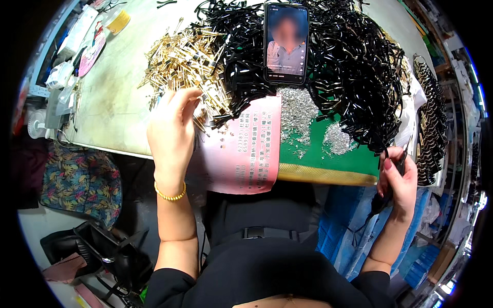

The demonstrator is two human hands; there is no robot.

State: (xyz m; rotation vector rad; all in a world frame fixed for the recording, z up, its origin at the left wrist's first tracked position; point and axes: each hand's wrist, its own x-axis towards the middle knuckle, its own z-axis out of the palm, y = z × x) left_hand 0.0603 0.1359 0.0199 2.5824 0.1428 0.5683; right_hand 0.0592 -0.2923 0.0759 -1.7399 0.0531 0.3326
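Gold heap (174, 56): loose slender pieces on the table (113, 102), left of its middle — plenty left, by the look of it.
Silver bits (298, 110): two small piles on the green mat (359, 164), toward the near edge; a good supply.
Black strips (354, 77): broad tangled heap, far edge down toward the near right corner; finished or waiting, cannot tell.
Stage: mid-work, I judge — no large heap looks close to used up.
Left hand (174, 120): at the near side of the gold heap, fingers bent, tips drawn near the thumb; whether a piece is pinched, cannot tell.
Right hand (399, 179): by the near right corner, fingers curled around a slim black tool (379, 203), just beside the black strips.
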